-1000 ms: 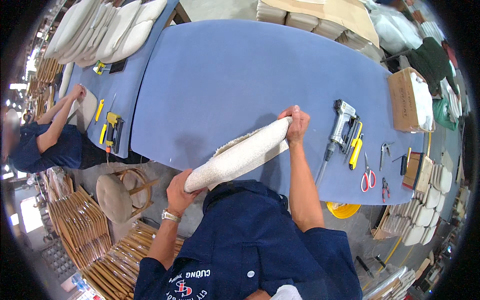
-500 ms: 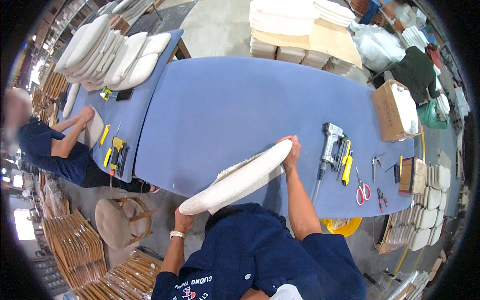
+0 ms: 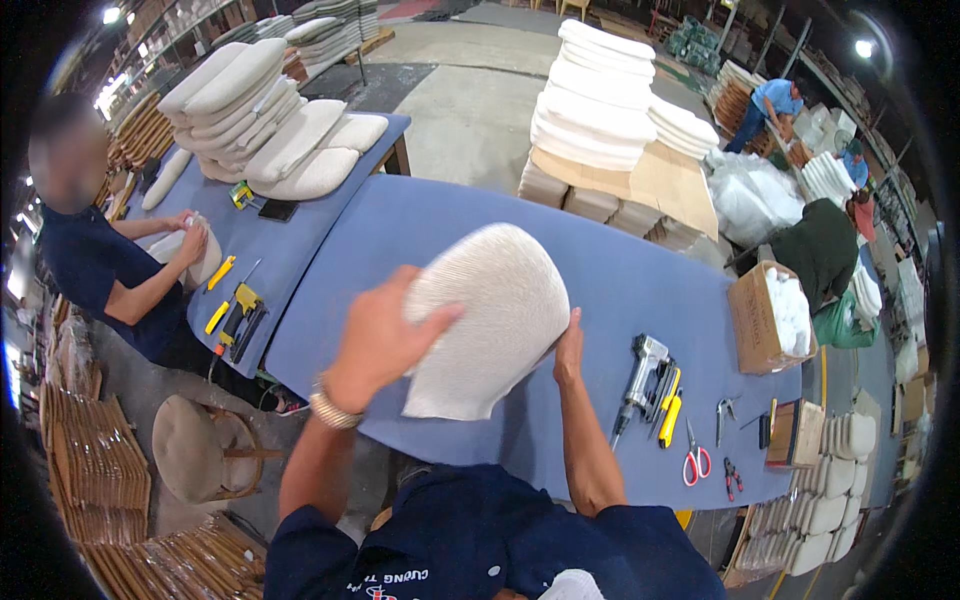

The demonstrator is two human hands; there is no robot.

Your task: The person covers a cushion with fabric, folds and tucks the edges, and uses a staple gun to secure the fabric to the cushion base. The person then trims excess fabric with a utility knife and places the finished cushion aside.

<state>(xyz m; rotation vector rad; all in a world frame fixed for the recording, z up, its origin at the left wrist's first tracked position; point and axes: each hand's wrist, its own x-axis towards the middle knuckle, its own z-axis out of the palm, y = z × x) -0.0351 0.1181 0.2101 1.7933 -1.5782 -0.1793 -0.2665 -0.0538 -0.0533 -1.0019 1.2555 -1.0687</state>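
A cream, rib-textured upholstered chair pad [image 3: 490,300] is held up over the blue table, its broad rounded face turned toward me. A straight-edged flap of the fabric hangs at its lower left. My left hand [image 3: 385,335], slightly blurred, grips the pad's left edge with the thumb across its face and the fingers behind. On the opposite edge, my right hand [image 3: 569,350] is closed on the pad from the side; most of its fingers are hidden behind it.
On the blue table [image 3: 400,220], right of my hands, lie a staple gun [image 3: 640,380], a yellow cutter [image 3: 671,418], red-handled scissors [image 3: 697,463] and pliers [image 3: 733,480]. A cardboard box [image 3: 755,320] stands beyond. At the left, a co-worker [image 3: 110,250] handles another pad near stacked pads [image 3: 235,90].
The chair pad has been raised and turned from edge-on to face me. My left hand has moved up and forward onto its left side. The whole view has tilted up.
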